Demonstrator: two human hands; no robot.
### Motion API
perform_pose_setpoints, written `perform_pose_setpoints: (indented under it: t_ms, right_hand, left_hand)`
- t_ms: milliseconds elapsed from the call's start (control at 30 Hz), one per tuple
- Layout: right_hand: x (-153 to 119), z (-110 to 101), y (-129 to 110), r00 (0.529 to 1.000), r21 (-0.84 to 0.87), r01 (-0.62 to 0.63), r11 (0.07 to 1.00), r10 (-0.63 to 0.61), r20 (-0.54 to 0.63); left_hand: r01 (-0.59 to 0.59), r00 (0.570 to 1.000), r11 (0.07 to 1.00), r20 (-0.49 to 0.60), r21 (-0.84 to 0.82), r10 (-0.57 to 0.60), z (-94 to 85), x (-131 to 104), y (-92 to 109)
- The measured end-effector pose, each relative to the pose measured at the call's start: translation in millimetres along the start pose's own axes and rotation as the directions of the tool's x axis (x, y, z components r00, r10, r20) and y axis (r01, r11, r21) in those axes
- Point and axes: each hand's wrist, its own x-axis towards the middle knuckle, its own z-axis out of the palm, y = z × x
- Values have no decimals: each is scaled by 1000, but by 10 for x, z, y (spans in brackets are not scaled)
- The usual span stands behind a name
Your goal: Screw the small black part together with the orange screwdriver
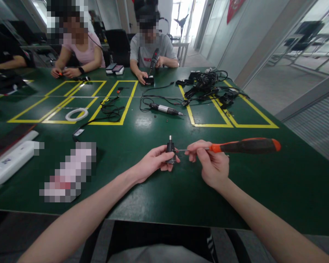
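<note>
Near the middle of the green table, my left hand point(155, 160) is closed round a small black cone-shaped part point(170, 147) with a metal pin pointing up. My right hand point(212, 162) pinches the thin metal shaft of a screwdriver point(244, 145), whose orange and black handle points right. The shaft runs left to the side of the black part; its tip is too small to make out. Beyond my hands lies a silver and black pen-shaped tool point(166, 109) with a cable.
The green table point(263, 197) bears tangled black cables point(205, 86) at the back right, a white ring point(76, 114), a white power strip point(15, 160) and a pixelated object point(70, 173) at left. People sit across it.
</note>
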Motion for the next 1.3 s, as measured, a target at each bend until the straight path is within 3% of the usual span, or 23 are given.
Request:
perform_pose_setpoints:
  t_ms: [300,500,800,1000,1167,1300]
  right_hand:
    - [-29,-26,23,980,-95,161,982,-147,137]
    - [-11,-52,-22,967,-163,201,966,-168,193]
    - [-31,-38,11,985,-138,166,976,-157,78]
    - [-28,-20,24,990,-96,126,987,-119,74]
    - [-45,-11,12,994,-75,93,993,-89,56]
    - [-41,16,-17,996,-19,81,997,-80,46]
  left_hand:
    - [-115,993,972,11,206,115,-14,19,-2]
    - [-157,987,950,25,270,156,-27,19,-4]
    - [-168,985,948,17,269,169,-28,25,2]
    - [-176,984,935,21,308,178,-27,29,-6]
    - [-183,981,906,10,382,194,-29,15,-27]
    - [-227,963,838,-16,496,270,-32,-15,-35]
